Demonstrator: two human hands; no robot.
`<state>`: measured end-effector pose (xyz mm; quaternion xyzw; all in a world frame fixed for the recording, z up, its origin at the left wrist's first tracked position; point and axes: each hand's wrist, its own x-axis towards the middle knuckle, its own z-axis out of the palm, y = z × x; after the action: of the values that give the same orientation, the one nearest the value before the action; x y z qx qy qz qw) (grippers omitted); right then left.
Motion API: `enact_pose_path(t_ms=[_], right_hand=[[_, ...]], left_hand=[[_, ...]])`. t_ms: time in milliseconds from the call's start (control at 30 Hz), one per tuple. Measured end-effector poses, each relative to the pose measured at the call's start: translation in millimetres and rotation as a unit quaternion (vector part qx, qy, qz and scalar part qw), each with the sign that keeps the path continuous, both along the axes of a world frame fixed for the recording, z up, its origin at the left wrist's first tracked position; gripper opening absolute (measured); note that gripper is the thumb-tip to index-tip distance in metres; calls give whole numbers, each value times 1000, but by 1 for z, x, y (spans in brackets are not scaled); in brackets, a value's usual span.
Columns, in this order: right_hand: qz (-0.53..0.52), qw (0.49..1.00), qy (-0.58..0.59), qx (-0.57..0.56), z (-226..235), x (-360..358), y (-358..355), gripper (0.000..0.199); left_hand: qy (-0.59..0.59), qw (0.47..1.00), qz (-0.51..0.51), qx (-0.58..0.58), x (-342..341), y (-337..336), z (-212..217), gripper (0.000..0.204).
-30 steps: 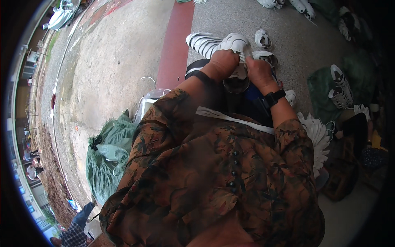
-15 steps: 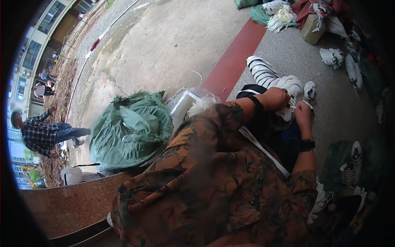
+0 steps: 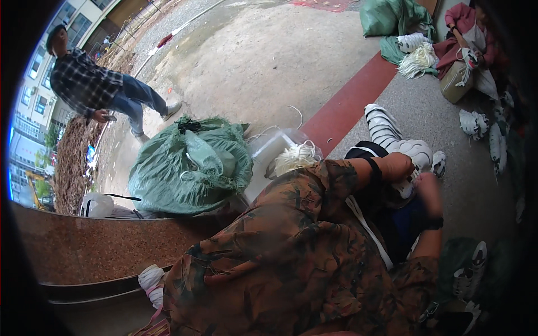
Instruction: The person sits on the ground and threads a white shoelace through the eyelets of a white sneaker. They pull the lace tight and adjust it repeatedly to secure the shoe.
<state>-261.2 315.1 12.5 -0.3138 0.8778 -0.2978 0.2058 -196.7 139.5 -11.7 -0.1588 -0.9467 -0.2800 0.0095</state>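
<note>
My left hand (image 3: 397, 166), with a black band at the wrist, is closed on a white shoe (image 3: 417, 152) held over my lap. My right hand (image 3: 429, 188), with a black watch on its wrist, is blurred and presses against the same shoe from below. A second white shoe with dark stripes (image 3: 382, 126) lies on the grey floor just beyond them. My patterned brown sleeves fill the lower middle of the view and hide my lap.
A stuffed green sack (image 3: 190, 165) and a clear plastic tub of white laces (image 3: 291, 157) stand to my left, by a red floor stripe (image 3: 347, 112). A person in a plaid shirt (image 3: 89, 89) walks at far left. Another person (image 3: 465, 28) sits at top right among loose white shoes (image 3: 476, 120).
The view has swung to the left, bringing the green sack, the stone ledge and the walking person into sight. Both hands have stayed on the white shoe.
</note>
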Motion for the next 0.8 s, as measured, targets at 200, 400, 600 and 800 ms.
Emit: enact_pose_path(t_ms=[200,400,600,800], right_hand=[[-3,993,80,87,-11,2,2,13],[-15,977,186,99,2,18,-6,10],[2,962,247,115,-8,16,-8,12],[41,907,410,89,-11,21,2,9]], left_hand=[[-82,996,0,-23,7,1,34,17],[-56,998,12,-40,-3,11,31,23],[140,988,32,59,4,17,64,38],[257,965,26,41,44,13,97,14]])
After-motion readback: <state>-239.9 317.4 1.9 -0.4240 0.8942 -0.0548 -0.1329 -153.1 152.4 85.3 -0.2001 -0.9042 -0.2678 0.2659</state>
